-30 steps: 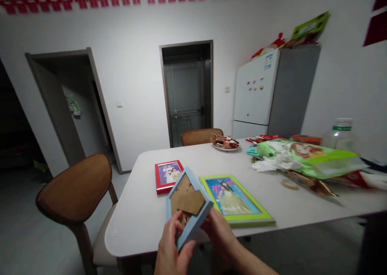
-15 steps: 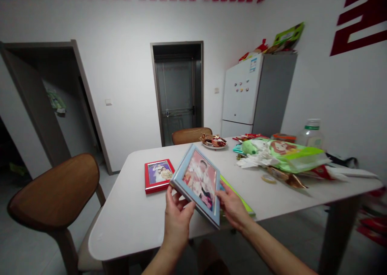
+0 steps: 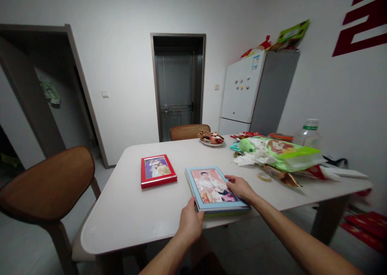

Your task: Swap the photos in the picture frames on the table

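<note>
A light-blue picture frame (image 3: 210, 186) with a pinkish photo lies face up near the table's front edge. Beneath it, a strip of a green frame (image 3: 223, 213) shows along the front; most of that one is covered. My left hand (image 3: 191, 223) grips the blue frame's near left corner, fingers partly hidden. On its right edge, my right hand (image 3: 241, 188) is closed with thumb and fingers at the border. To the left, apart from both hands, a thick red picture frame (image 3: 159, 171) with a purple-backed photo lies flat on the white table (image 3: 130, 222).
A plate of wrapped snacks (image 3: 212, 139) stands at the table's far side. Green packaging and tissues (image 3: 281, 152), a tape roll (image 3: 264, 177) and a clear jar (image 3: 307, 134) crowd the right. Brown chairs stand left (image 3: 48, 182) and behind (image 3: 190, 131). A fridge (image 3: 238, 93) is beyond.
The blue frame, tilted up in both hands before, has come down flat onto the green frame. Both hands moved down with it and still hold its edges. The view shifted slightly.
</note>
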Motion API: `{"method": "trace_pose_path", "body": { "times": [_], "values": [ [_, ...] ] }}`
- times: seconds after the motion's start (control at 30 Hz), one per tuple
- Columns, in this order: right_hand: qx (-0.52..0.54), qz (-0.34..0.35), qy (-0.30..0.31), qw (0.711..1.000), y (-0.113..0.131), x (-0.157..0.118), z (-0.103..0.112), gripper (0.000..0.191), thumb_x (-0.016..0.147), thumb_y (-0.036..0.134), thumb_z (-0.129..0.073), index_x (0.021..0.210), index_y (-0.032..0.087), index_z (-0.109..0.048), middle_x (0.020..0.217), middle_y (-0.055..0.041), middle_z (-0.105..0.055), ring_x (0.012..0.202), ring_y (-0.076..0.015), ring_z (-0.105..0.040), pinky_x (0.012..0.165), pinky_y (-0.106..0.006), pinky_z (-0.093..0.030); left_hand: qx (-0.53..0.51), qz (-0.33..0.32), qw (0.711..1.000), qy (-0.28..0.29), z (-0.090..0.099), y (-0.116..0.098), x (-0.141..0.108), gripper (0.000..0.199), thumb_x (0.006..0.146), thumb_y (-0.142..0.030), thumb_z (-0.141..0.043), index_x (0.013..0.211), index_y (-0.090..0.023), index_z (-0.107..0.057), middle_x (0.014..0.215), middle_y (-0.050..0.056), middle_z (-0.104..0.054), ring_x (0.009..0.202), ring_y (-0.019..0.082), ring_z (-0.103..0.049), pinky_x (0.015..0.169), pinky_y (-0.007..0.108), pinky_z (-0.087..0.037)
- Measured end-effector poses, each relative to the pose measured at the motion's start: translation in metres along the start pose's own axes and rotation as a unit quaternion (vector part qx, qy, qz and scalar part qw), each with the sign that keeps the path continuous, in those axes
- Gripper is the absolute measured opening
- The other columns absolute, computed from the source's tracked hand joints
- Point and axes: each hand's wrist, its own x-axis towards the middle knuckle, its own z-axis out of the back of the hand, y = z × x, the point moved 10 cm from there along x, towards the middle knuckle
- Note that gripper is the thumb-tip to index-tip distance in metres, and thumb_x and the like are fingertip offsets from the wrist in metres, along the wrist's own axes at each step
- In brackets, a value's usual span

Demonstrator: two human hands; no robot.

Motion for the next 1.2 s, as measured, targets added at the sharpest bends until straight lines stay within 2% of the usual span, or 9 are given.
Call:
{"method": "trace_pose_path", "body": {
  "times": [0.1,0.2,0.4,0.57,0.83,0.97,1.03,1.1,1.2],
  "values": [
    [-0.043,0.027,-0.021,0.998,0.015,-0.003,0.007,0.042,0.062,0.015,-0.047,0.102,0.011,-0.06,0.089,-0.0083,-0.066,0.084,-0.0201,-0.059,0.079,-0.028,-0.04,0.035,-0.007,0.999,-0.005,0.01,0.005,-0.004,0.047,0.064,-0.013,-0.056,0.111,-0.015,-0.049,0.11,0.01,-0.058,0.102,0.021,-0.051,0.087,0.027,-0.035],
    [-0.065,0.091,-0.042,0.993,0.06,-0.01,-0.005,0.043,0.068,0.019,-0.044,0.109,0.012,-0.055,0.107,-0.0106,-0.058,0.103,-0.0221,-0.049,0.091,-0.033,-0.031,0.062,-0.007,0.997,-0.036,0.033,0.016,-0.006,0.048,0.065,-0.017,-0.056,0.112,-0.011,-0.048,0.112,0.013,-0.056,0.104,0.023,-0.049,0.089,0.03,-0.034],
    [-0.089,0.273,0.077,0.955,0.184,-0.045,-0.128,0.039,0.065,0.02,-0.053,0.104,0.021,-0.057,0.107,-0.0038,-0.058,0.1,-0.0175,-0.049,0.088,-0.028,-0.033,0.113,-0.014,0.986,-0.119,0.098,0.032,-0.003,0.042,0.068,-0.018,-0.052,0.109,-0.012,-0.049,0.111,0.013,-0.055,0.104,0.023,-0.05,0.09,0.033,-0.034],
    [-0.132,0.295,0.072,0.943,0.229,-0.047,-0.184,0.046,0.061,0.015,-0.058,0.106,0.021,-0.053,0.122,-0.0094,-0.044,0.11,-0.0258,-0.036,0.086,-0.04,-0.028,0.172,-0.037,0.971,-0.161,0.137,0.03,-0.008,0.039,0.068,-0.016,-0.051,0.107,-0.012,-0.05,0.11,0.013,-0.056,0.103,0.023,-0.05,0.089,0.034,-0.036],
    [-0.151,0.325,0.073,0.931,0.219,-0.095,-0.181,0.029,0.067,0.015,-0.052,0.095,0.022,-0.057,0.119,-0.0078,-0.047,0.111,-0.024,-0.035,0.086,-0.04,-0.027,0.281,-0.073,0.939,-0.183,0.165,0.025,-0.01,0.055,0.063,-0.006,-0.052,0.117,-0.011,-0.041,0.131,0.014,-0.034,0.123,0.024,-0.024,0.101,0.04,-0.017],
    [-0.032,0.334,0.076,0.939,0.205,-0.124,-0.158,0.032,0.057,0.016,-0.061,0.088,0.023,-0.061,0.129,-0.0076,-0.036,0.118,-0.0261,-0.028,0.092,-0.042,-0.026,0.322,-0.082,0.932,-0.146,0.159,0.028,-0.015,0.058,0.057,-0.001,-0.052,0.113,-0.014,-0.047,0.131,0.013,-0.036,0.124,0.025,-0.022,0.101,0.04,-0.019],
    [0.086,0.263,0.068,0.959,0.188,-0.118,-0.142,0.039,0.055,0.023,-0.063,0.094,0.021,-0.059,0.126,-0.0086,-0.039,0.118,-0.0261,-0.031,0.094,-0.041,-0.027,0.335,-0.083,0.929,-0.133,0.154,0.03,-0.02,0.052,0.061,-0.002,-0.049,0.111,-0.014,-0.049,0.128,0.012,-0.04,0.124,0.024,-0.024,0.1,0.038,-0.023],
    [0.229,0.12,0.076,0.963,0.16,-0.106,-0.137,0.052,0.058,0.032,-0.062,0.107,0.019,-0.052,0.115,-0.0102,-0.05,0.111,-0.0259,-0.041,0.09,-0.04,-0.034,0.345,-0.081,0.925,-0.133,0.151,0.03,-0.026,0.049,0.064,-0.003,-0.046,0.112,-0.014,-0.049,0.129,0.012,-0.04,0.124,0.023,-0.022,0.099,0.038,-0.025],
    [0.444,-0.075,0.114,0.885,0.135,-0.103,-0.147,0.067,0.062,0.036,-0.06,0.121,0.015,-0.036,0.095,-0.0083,-0.061,0.09,-0.023,-0.056,0.078,-0.036,-0.045,0.352,-0.076,0.921,-0.146,0.147,0.027,-0.036,0.048,0.067,-0.005,-0.045,0.114,-0.015,-0.047,0.13,0.01,-0.039,0.124,0.023,-0.023,0.099,0.039,-0.027]
  ]
}}
